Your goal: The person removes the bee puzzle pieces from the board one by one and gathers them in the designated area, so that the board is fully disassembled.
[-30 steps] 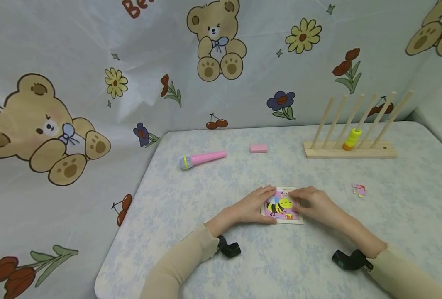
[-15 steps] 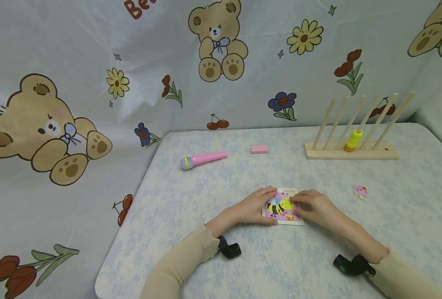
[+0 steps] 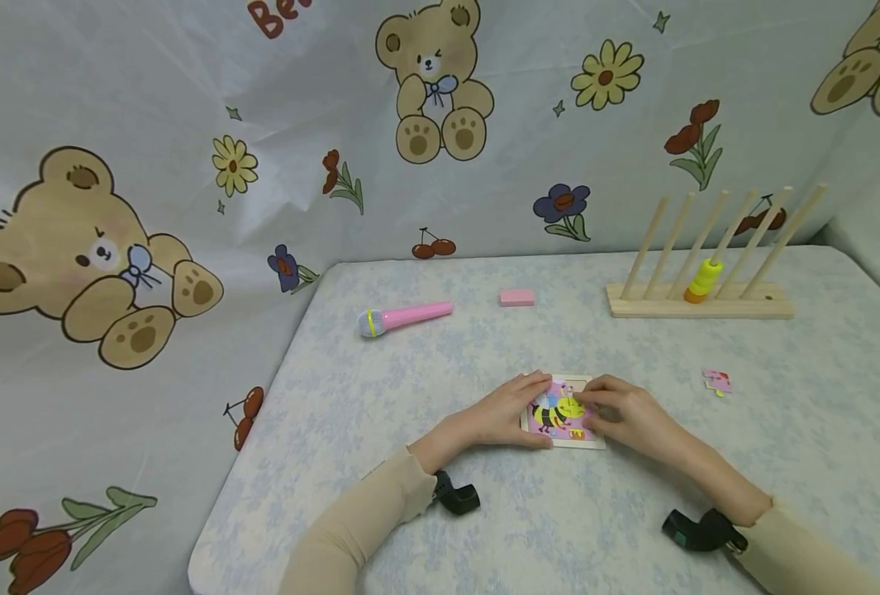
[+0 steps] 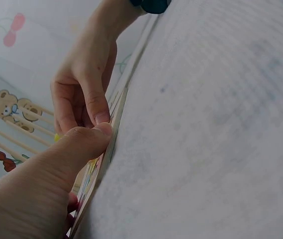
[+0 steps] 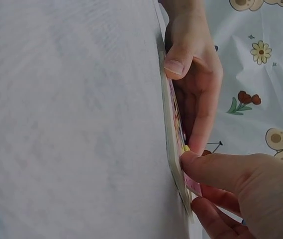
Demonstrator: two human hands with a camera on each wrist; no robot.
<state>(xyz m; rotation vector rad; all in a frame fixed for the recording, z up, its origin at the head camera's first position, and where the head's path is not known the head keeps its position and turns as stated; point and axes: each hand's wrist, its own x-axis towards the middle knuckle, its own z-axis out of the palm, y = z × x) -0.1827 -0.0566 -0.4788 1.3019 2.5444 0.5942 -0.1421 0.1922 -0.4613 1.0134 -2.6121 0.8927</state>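
A small square jigsaw puzzle with a bee picture lies on the table in the head view, its pale wooden frame point(image 3: 577, 444) showing along the near edge. My left hand point(image 3: 493, 413) grips the frame's left side, thumb at the near edge and fingers at the far edge. In the left wrist view that thumb point(image 4: 89, 142) lies on the rim. Over the right side, my right hand point(image 3: 629, 411) pinches a pink and yellow puzzle piece point(image 5: 193, 185) between thumb and fingers, tilted against the board. The fingers hide part of the picture's right side.
A loose pink puzzle piece point(image 3: 719, 382) lies to the right. Farther back are a pink toy microphone point(image 3: 413, 315), a pink block point(image 3: 516, 297) and a wooden peg stand point(image 3: 700, 307) with yellow and orange beads on one peg. Patterned cloth point(image 3: 261, 124) hangs behind the table.
My right fingers have shifted slightly at the puzzle's right side, exposing more of its far right corner. The left hand keeps its hold, and the other objects stay in place.
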